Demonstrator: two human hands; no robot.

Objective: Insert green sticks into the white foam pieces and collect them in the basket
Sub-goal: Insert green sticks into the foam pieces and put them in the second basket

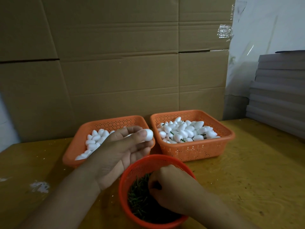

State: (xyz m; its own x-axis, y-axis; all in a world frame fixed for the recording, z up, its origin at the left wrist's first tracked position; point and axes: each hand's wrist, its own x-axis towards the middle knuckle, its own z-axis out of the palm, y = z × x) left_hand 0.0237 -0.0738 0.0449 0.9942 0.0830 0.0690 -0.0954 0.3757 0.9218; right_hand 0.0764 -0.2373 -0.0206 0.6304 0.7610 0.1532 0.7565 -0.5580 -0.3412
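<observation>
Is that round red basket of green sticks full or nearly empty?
Partly full: green sticks cover the round basket's bottom, well below its rim; the right hand reaches in.

Packing workshop, cardboard sheets (115, 55), stacked boards (279, 90)

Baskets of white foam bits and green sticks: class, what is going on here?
A person is assembling foam pieces. The left hand pinches one white foam piece, with no stick visible in it, above the left basket. The right hand reaches into the round basket of green sticks. The right basket holds finished pieces.
</observation>
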